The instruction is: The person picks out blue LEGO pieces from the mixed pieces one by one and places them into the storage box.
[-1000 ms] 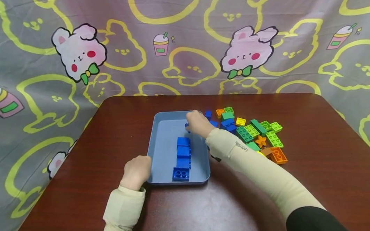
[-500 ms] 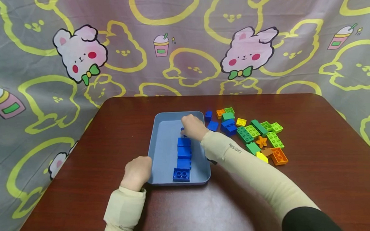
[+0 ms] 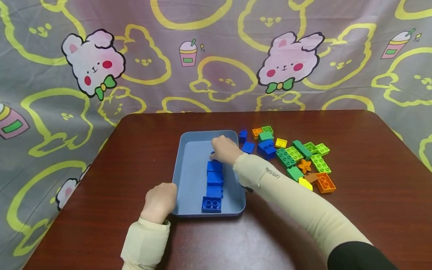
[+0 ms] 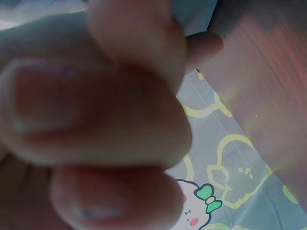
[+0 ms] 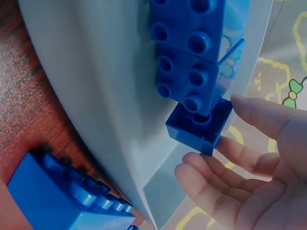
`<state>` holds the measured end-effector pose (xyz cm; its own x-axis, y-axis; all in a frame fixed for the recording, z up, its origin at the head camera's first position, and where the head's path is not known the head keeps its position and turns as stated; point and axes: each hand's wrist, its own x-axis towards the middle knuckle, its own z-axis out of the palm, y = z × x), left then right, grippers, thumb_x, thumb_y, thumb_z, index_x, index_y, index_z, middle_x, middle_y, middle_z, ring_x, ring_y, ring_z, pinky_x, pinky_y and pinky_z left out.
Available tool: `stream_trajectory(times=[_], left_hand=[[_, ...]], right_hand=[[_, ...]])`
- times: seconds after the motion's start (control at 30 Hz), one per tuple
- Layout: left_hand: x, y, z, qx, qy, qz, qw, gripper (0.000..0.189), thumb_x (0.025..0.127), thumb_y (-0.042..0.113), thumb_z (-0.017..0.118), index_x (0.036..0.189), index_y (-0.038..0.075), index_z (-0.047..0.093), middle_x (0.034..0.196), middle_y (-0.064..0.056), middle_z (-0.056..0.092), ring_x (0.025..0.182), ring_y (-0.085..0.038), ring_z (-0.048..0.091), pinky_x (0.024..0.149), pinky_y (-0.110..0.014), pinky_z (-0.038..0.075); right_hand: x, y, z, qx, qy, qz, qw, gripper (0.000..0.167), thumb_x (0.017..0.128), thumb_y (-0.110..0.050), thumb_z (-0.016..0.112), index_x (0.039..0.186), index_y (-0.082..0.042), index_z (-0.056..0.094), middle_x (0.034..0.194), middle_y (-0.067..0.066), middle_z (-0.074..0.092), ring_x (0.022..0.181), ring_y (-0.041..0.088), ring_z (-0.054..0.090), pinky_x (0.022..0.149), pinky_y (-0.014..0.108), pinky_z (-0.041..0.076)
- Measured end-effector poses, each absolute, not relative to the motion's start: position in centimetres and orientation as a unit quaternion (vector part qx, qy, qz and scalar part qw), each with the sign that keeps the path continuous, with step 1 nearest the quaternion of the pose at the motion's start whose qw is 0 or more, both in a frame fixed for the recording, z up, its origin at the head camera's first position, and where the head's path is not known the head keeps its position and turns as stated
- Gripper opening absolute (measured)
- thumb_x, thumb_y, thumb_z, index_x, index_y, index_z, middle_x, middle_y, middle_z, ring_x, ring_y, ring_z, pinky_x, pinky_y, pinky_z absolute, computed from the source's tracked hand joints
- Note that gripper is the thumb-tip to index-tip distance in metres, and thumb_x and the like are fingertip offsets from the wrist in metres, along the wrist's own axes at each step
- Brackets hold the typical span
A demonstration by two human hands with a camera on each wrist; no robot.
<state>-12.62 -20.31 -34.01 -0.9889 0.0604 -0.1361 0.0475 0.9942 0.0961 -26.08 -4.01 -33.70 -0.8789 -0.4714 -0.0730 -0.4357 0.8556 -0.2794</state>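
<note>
A row of blue toy bricks [image 3: 214,178] lies in the shallow blue-grey tray [image 3: 189,181], running from the near side toward the far side. My right hand [image 3: 227,150] is over the far part of the tray, pinching a small blue brick [image 5: 192,135] between thumb and fingers. In the right wrist view this brick shows its hollow side and touches the end of the row. My left hand [image 3: 160,201] grips the tray's near left edge with curled fingers; close up, the left wrist view shows these fingers [image 4: 110,115] blurred, hiding most of the rim.
Right of the tray lie loose blue bricks [image 3: 266,148], a dark green brick [image 3: 285,157], light green ones, an orange brick [image 3: 325,182], a yellow piece [image 3: 305,183] and an orange flower piece [image 3: 305,165]. A patterned curtain [image 3: 226,49] hangs behind the brown table [image 3: 143,155].
My right hand has carried the blue brick left and toward me, to the far end of the row, and barely moved in the last half second. The left hand stays on the tray edge.
</note>
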Motion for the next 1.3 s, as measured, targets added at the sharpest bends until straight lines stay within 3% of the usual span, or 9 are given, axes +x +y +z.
stream_trajectory(times=[0.43,0.73,1.3], left_hand=[[-12.6,-20.3,-33.9,0.026,0.996,0.049,0.069,0.021,0.081,-0.005,0.047,0.07,0.001,0.063,0.075,-0.016,0.062,0.065,-0.03,0.06,0.05,-0.044,0.045],[-12.7,-20.3,-34.0,0.03,0.996,0.048,0.068,0.02,0.081,-0.005,0.047,0.07,0.001,0.063,0.074,-0.015,0.062,0.064,-0.03,0.06,0.05,-0.043,0.045],[-12.6,-20.2,-34.0,0.039,0.996,0.045,0.068,0.022,0.081,-0.006,0.046,0.07,0.002,0.063,0.073,-0.016,0.061,0.063,-0.03,0.059,0.049,-0.043,0.045]], right_hand=[[-25.9,-4.3,-33.9,-0.245,0.961,-0.099,0.079,0.028,0.081,-0.026,0.065,0.094,-0.002,0.062,0.069,0.005,0.055,0.061,0.016,0.054,0.056,0.023,0.046],[-25.8,-4.2,-34.1,-0.247,0.959,-0.109,0.091,0.028,0.084,-0.024,0.062,0.099,-0.001,0.06,0.071,0.005,0.054,0.064,0.016,0.055,0.064,0.026,0.049],[-25.4,-2.9,-33.1,-0.236,0.961,-0.121,0.081,0.026,0.083,-0.029,0.063,0.086,-0.003,0.06,0.061,0.004,0.048,0.057,0.016,0.051,0.052,0.023,0.043]])
